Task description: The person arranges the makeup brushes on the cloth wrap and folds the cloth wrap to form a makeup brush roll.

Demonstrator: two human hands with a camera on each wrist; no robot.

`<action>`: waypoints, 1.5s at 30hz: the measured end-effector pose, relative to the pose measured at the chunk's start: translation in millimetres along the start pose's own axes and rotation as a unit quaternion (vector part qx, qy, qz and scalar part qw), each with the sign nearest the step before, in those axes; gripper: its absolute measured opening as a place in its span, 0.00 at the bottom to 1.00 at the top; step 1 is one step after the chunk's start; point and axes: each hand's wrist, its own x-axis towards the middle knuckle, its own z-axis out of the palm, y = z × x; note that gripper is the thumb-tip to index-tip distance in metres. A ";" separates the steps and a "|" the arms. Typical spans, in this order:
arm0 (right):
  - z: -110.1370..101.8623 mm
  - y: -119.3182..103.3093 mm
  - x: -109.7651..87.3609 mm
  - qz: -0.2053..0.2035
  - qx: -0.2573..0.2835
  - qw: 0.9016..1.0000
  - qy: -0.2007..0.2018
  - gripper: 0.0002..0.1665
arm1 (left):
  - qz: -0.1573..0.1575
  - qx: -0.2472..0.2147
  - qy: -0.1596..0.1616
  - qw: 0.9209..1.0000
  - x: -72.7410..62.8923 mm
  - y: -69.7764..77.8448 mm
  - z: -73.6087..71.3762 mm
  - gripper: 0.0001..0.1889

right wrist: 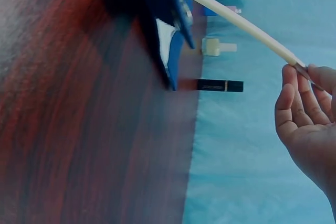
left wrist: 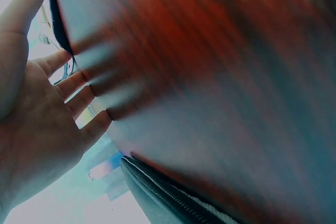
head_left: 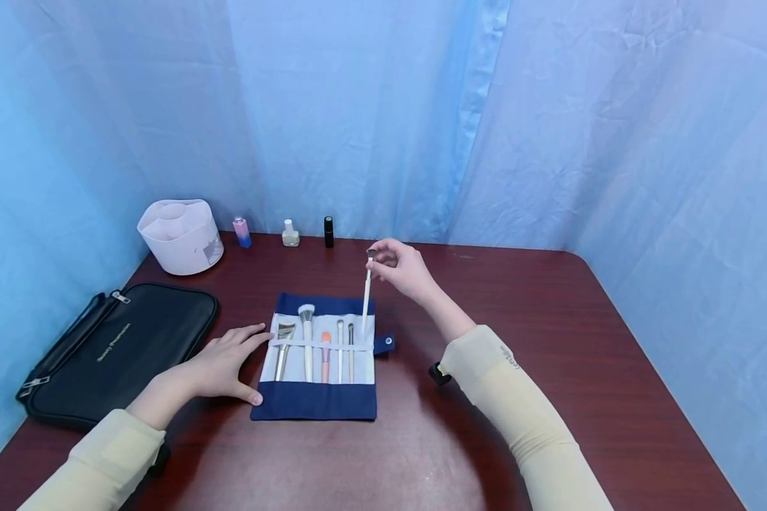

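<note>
Brush [head_left: 367, 292] pinched, navy roll [head_left: 314, 402], black case [head_left: 134, 358] — gold lettering [head_left: 113, 343] illegible

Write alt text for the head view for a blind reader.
A right hand pinches a white makeup brush over an open navy brush roll holding five more makeup tools; the left hand touches the roll's left edge. Behind stand a white organizer, pink-and-blue tube, nail polish bottle and black cosmetic tube; a black zippered case lies at left.
</note>
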 end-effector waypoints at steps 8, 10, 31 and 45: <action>5.9 17.1 2.7 0.037 0.014 0.999 -0.004 0.15 | 0.001 -0.002 0.000 1.000 -0.3 0.7 -1.2 0.57; 8.2 20.8 2.8 0.045 0.015 0.999 -0.007 0.15 | 0.001 -0.003 0.000 1.000 -0.1 0.5 -1.2 0.57; 25.3 43.6 -13.9 0.075 -0.081 0.988 -0.108 0.13 | -0.004 -0.001 -0.005 1.000 0.1 1.3 -1.0 0.57; 31.7 42.4 -25.3 0.042 -0.136 0.963 -0.229 0.10 | 0.004 0.001 0.002 1.000 -0.8 0.7 -0.1 0.57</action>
